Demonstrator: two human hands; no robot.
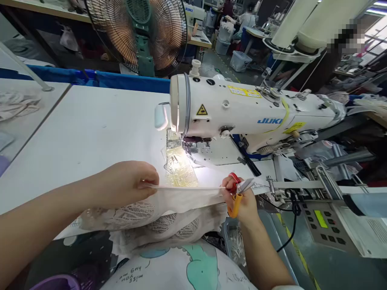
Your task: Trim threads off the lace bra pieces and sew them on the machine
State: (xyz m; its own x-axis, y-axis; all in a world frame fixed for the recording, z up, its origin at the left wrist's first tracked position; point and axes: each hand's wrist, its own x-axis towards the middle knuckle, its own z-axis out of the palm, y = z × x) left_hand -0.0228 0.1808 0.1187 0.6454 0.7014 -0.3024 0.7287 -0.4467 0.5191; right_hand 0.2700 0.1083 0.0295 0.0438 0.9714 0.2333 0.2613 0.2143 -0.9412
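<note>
A strip of white lace fabric point(184, 200) is stretched between my two hands in front of the sewing machine. My left hand point(133, 183) is closed in a pinch on its left end. On the other side, my right hand point(245, 205) pinches the right end and also holds small scissors point(235, 206) with red and orange handles, their blades pointing right. More lace hangs in folds below the edge, over my lap. Beyond the hands, the white sewing machine's point(229, 108) lit needle area stands over a shiny, yellowish taped patch point(181, 165) on the table.
A large fan point(142, 36) stands behind the table's blue edge. Thread cones point(294, 28) rise at the back right. A control panel point(323, 223) and metal tape guide point(272, 184) are at right. Below is a grey bin point(236, 241); a purple basket point(57, 282) is lower left.
</note>
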